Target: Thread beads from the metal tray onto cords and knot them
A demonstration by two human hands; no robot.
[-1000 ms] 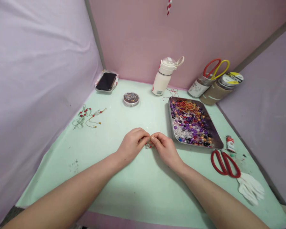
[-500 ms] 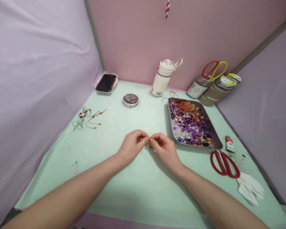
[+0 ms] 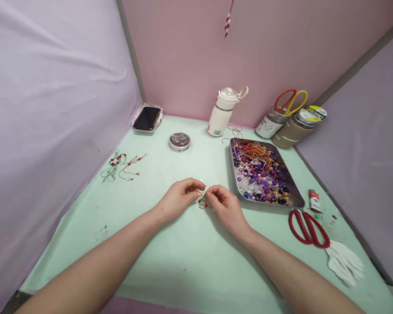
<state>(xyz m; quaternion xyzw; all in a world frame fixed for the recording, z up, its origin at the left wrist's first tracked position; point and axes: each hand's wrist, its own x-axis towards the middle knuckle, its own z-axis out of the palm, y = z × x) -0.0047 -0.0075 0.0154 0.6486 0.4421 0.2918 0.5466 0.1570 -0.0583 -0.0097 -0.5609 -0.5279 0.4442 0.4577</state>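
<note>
Over the middle of the table my right hand pinches the top of a small beaded cord. Clear and red beads show on its hanging part, just left of my right fingertips. Facing it from the left, my left hand has its thumb and forefinger apart, close to the cord, with nothing visible between them. The cord's thin upper end is too fine to follow between the fingertips.
Right of my hands sits a metal tray of beads and thread. Red-handled scissors, a white glove and a small tube lie nearer. A finished-looking beaded string, round case, phone and bottle stand farther back.
My left thumb and forefinger have parted and drawn slightly away from the right fingertips. More of the beaded cord now shows below them. The view has tilted up slightly.
</note>
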